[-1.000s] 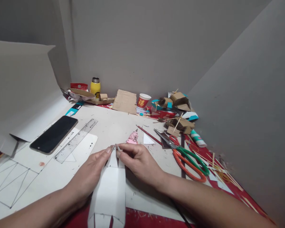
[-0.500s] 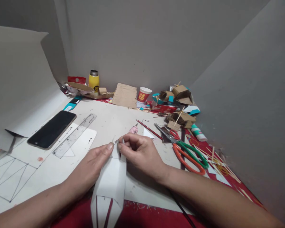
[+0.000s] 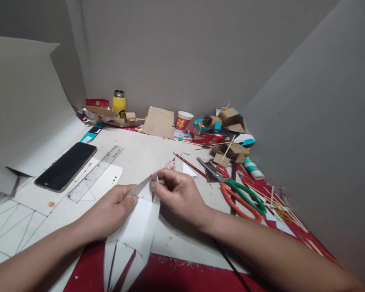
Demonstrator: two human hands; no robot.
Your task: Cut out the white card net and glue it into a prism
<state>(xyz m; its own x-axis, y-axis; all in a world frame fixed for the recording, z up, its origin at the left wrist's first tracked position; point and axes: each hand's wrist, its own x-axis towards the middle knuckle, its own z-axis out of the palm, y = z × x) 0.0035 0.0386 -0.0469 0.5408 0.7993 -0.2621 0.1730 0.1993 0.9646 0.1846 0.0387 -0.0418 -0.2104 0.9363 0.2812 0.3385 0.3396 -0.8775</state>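
A folded white paper model (image 3: 138, 219), with dark pen lines and slits cut in its near end, is held over the table's near edge. My left hand (image 3: 115, 209) grips its left side, thumb on top, fingers partly hidden beneath. At the far pointed end, my right hand (image 3: 179, 194) pinches a narrow flap between thumb and index finger. Just beyond the right hand lies a pink pen-like item (image 3: 170, 164), partly covered. Scissors with green and orange handles (image 3: 243, 198) rest to the right of that hand.
On the left lie a black phone (image 3: 67, 166), a clear ruler (image 3: 94, 174) and line drawings on the white sheet. Along the back stand a yellow bottle (image 3: 119, 104), a paper cup (image 3: 183, 121) and cardboard pieces (image 3: 158, 121). Thin sticks and a glue-like tube (image 3: 253, 168) lie at right.
My left hand has slid back from the paper's tip to its left side. The near end of the model has swung left. My right hand keeps its pinch almost in place.
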